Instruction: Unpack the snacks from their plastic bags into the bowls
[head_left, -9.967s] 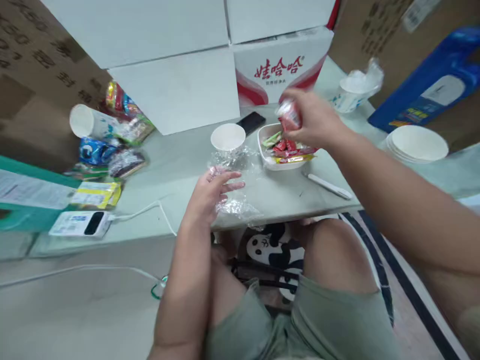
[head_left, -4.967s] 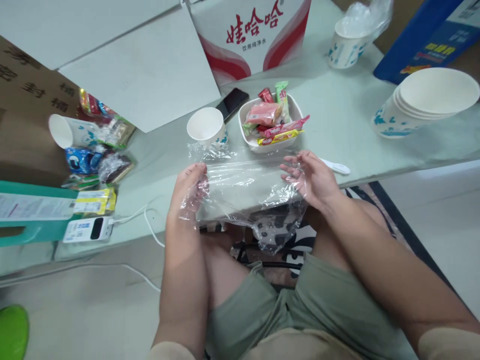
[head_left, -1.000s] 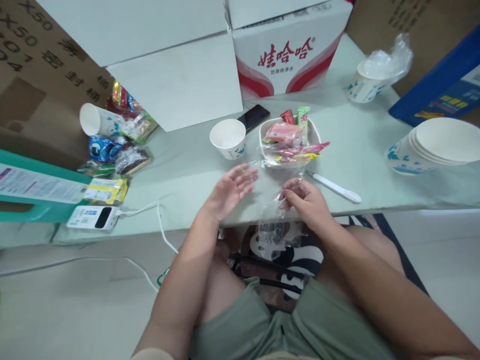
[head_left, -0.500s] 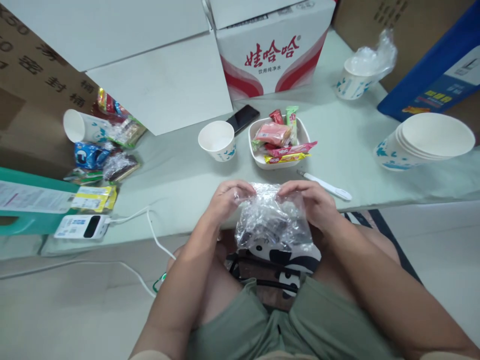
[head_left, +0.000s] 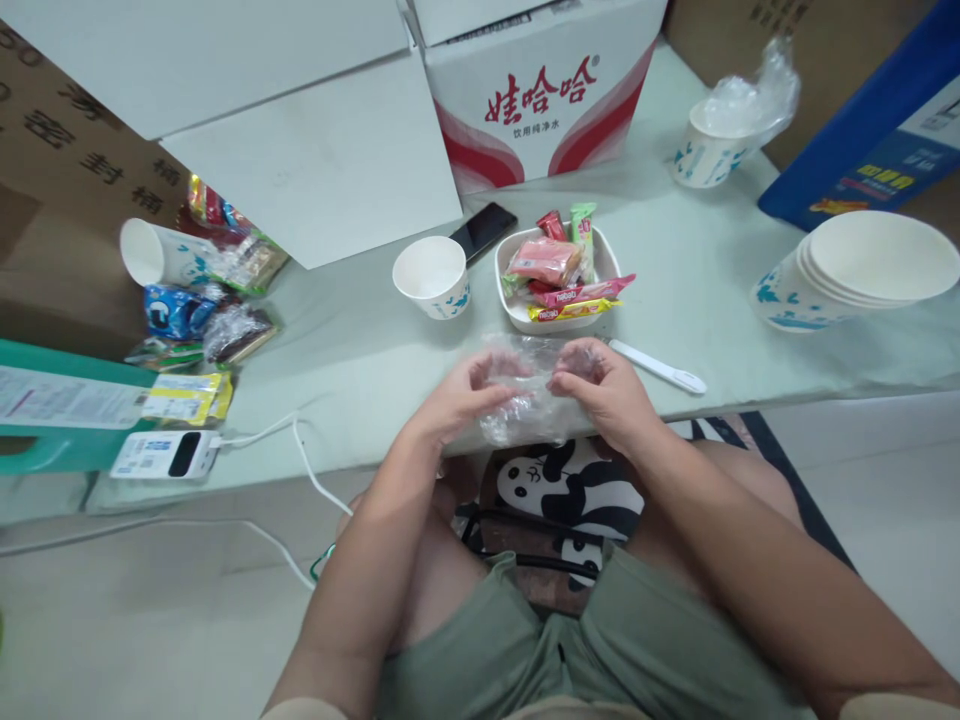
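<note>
A crinkled sheet of clear plastic film (head_left: 529,420) is stretched between my hands at the table's front edge. My left hand (head_left: 472,395) has its thumb and fingers curled round the film's left side. On the other side my right hand (head_left: 600,385) pinches the film between thumb and fingers. Just beyond them stands a white bowl (head_left: 514,312) heaped with wrapped snacks (head_left: 547,262). A paper cup (head_left: 433,278) is left of the bowl, and a white-handled cutter (head_left: 660,367) lies close to my right hand.
Behind the paper cup lies a black phone (head_left: 484,230). White cartons (head_left: 547,110) back the table. Stacked paper cups (head_left: 825,280) and a film-stuffed cup (head_left: 709,155) stand right. Snack packets (head_left: 180,312), a tipped cup (head_left: 161,252) and a white power bank (head_left: 161,455) with a cable (head_left: 311,470) are left.
The film has been raised and bunched toward the bowl, no longer hanging over the panda-print item below. Both hands have moved slightly farther over the table, fingers more curled.
</note>
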